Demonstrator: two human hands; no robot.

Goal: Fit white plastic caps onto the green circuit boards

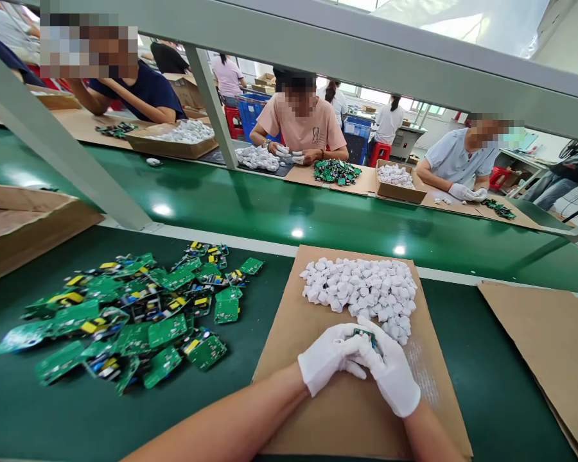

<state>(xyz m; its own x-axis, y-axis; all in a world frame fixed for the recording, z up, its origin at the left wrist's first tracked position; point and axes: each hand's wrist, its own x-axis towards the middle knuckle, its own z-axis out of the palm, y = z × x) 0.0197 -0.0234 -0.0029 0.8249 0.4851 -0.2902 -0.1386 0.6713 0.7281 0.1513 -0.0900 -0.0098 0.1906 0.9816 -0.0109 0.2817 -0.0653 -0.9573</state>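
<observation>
My left hand [331, 357] and my right hand [388, 371], both in white gloves, meet over a brown cardboard sheet [313, 417]. Between their fingers is a small green circuit board [365, 333], mostly covered by the gloves. Just beyond the hands, a heap of small white pieces [361, 287] lies on the cardboard; their exact kind is too small to tell. To the left, a loose pile of green circuit boards [166, 330] with yellow and black parts is spread over the dark green mat [241, 391].
An open cardboard box [33, 231] stands at far left, and another cardboard sheet [549, 346] lies at right. A metal post [77, 141] and overhead beam [347, 45] frame the bench. Beyond the glossy green conveyor [250, 215], several people work beside boards and white pieces.
</observation>
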